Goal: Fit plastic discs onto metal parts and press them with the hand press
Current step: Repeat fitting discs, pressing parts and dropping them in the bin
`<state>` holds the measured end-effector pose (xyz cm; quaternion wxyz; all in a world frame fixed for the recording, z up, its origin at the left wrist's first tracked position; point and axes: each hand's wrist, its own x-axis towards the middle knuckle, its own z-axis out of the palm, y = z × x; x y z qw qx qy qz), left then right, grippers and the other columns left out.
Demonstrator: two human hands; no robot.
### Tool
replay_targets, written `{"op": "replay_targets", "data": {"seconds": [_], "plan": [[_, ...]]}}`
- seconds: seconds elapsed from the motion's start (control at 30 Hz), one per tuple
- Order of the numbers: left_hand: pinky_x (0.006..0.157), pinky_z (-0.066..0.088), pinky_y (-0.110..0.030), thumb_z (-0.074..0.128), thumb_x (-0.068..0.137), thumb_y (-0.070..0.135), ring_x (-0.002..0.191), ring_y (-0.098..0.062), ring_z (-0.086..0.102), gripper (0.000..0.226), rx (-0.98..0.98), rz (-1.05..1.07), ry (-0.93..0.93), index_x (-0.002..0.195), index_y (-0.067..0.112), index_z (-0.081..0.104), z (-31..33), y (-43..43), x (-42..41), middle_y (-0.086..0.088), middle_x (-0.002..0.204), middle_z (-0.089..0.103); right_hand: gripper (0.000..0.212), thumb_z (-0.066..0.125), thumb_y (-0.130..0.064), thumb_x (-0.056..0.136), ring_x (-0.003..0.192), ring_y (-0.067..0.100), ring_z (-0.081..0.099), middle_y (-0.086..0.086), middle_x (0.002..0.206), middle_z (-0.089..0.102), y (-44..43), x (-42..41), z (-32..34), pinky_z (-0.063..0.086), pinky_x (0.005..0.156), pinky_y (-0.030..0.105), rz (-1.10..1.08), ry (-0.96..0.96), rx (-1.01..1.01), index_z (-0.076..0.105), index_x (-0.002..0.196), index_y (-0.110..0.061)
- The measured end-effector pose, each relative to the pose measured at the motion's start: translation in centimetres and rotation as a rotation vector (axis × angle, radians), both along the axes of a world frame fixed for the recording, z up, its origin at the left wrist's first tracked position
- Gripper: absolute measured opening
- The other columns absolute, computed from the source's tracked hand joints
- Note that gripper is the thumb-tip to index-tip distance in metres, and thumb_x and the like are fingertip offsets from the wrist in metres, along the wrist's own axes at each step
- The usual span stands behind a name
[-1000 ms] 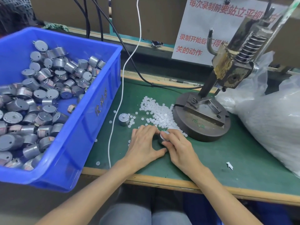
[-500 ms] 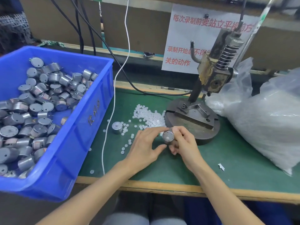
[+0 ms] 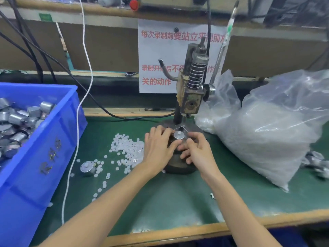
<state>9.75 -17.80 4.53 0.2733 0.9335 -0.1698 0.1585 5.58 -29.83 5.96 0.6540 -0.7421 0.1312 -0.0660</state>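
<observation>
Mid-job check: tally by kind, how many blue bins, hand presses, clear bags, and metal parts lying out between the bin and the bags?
Blue bin: 1
Hand press: 1
Clear bags: 2
Metal parts out of the bin: 2 (loose part, part on the press)
Total: 6

"That crate [image 3: 53, 139] off to the side of the left hand [image 3: 158, 145], is it bright blue?"

"Blue, with dark markings on its wall. The metal parts [image 3: 33, 111] in it are silver-grey."

"And the counter [image 3: 178, 196]?"

"Green top, pale wood edge. The discs [image 3: 128, 148] beside the left hand are milky white."

"The metal part [image 3: 178, 135] between the hands?"

"Silver. Beyond the right hand [image 3: 197, 152], the hand press [image 3: 191, 102] is dark grey with yellow-brown patches. The sign [image 3: 154, 50] behind is white, lettered red."
</observation>
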Motion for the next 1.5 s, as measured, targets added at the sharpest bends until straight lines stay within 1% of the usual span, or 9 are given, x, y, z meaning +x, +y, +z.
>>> {"op": "replay_targets", "data": {"seconds": [0.2,0.4,0.5,0.6,0.73,0.9,1.07,1.33,1.5], "plan": [[0.079,0.019,-0.025,0.067,0.08,0.039,0.106,-0.014,0.037,0.031,-0.138,-0.001,-0.007,0.107,0.025,0.062,0.1,-1.3,2.0,0.007,0.114,0.055,0.026,0.043,-0.004,0.09,0.052,0.007,0.057,-0.002,0.071,0.068,-0.9,0.2,-0.5,0.038,0.043,0.018,-0.004,-0.058,-0.128,0.049,0.108,-0.022],[0.08,0.016,-0.023,0.067,0.082,0.034,0.107,-0.014,0.046,0.03,-0.101,-0.022,-0.046,0.109,0.022,0.064,0.0,-1.8,2.3,0.009,0.114,0.063,0.019,0.045,-0.009,0.095,0.051,0.004,0.05,-0.008,0.056,0.057,-2.5,1.2,1.6,0.04,0.056,0.026,-0.253,-0.284,-0.175,0.06,0.089,-0.02],[0.083,0.016,-0.022,0.066,0.083,0.035,0.108,-0.015,0.046,0.031,-0.071,-0.03,-0.047,0.111,0.021,0.063,0.2,-1.8,2.4,0.009,0.114,0.063,0.019,0.046,-0.01,0.094,0.069,-0.005,0.056,-0.013,0.078,0.063,-3.3,3.1,6.1,0.044,0.068,0.018,-0.41,-0.479,-0.193,0.063,0.094,-0.019],[0.086,0.016,-0.024,0.064,0.084,0.039,0.109,-0.014,0.045,0.035,-0.035,-0.045,-0.032,0.115,0.022,0.062,0.6,-1.6,2.5,0.009,0.116,0.062,0.034,0.045,-0.013,0.096,0.094,-0.005,0.057,-0.006,0.115,0.064,-4.7,6.6,12.9,0.047,0.08,0.013,-0.392,-0.562,-0.117,0.053,0.129,-0.009],[0.088,0.016,-0.026,0.062,0.085,0.042,0.11,-0.014,0.044,0.038,-0.008,-0.046,-0.024,0.119,0.024,0.06,0.9,-1.5,2.5,0.01,0.12,0.061,0.02,0.049,-0.017,0.096,0.053,0.004,0.049,0.003,0.097,0.062,-5.5,8.8,18.6,0.035,0.046,0.017,-0.157,-0.417,-0.037,0.056,0.112,-0.008],[0.087,0.017,-0.026,0.063,0.084,0.042,0.108,-0.014,0.045,0.038,-0.024,-0.045,-0.041,0.117,0.023,0.062,0.7,-1.5,2.5,0.01,0.117,0.062,0.013,0.052,-0.014,0.091,0.056,0.009,0.033,-0.002,0.068,0.042,-4.3,4.5,14.8,0.03,0.054,0.024,-0.228,-0.735,-0.007,0.049,0.079,-0.018],[0.088,0.018,-0.028,0.063,0.085,0.041,0.107,-0.015,0.045,0.036,-0.013,-0.042,-0.053,0.116,0.022,0.062,0.6,-1.5,2.5,0.01,0.116,0.063,0.013,0.043,-0.007,0.091,0.061,0.01,0.037,-0.006,0.078,0.044,-2.5,2.0,10.6,0.036,0.061,0.025,-0.232,-0.922,0.025,0.042,0.088,-0.02],[0.086,0.019,-0.03,0.059,0.088,0.04,0.11,-0.018,0.042,0.04,0.043,-0.054,-0.05,0.123,0.021,0.057,0.6,-1.7,2.6,0.007,0.124,0.057,0.019,0.043,0.001,0.087,0.062,0.005,0.041,-0.002,0.084,0.049,-1.8,3.2,11.7,0.037,0.058,0.017,-0.291,-0.922,0.129,0.047,0.101,-0.011],[0.084,0.018,-0.031,0.059,0.088,0.041,0.113,-0.02,0.039,0.04,0.078,-0.041,-0.024,0.124,0.024,0.055,0.7,-1.8,2.3,0.005,0.127,0.053,0.05,0.049,0.007,0.089,0.092,0.008,0.059,0.006,0.13,0.054,-2.6,4.8,12.7,0.048,0.068,0.016,-0.258,-0.624,0.145,0.041,0.138,-0.001]]}}
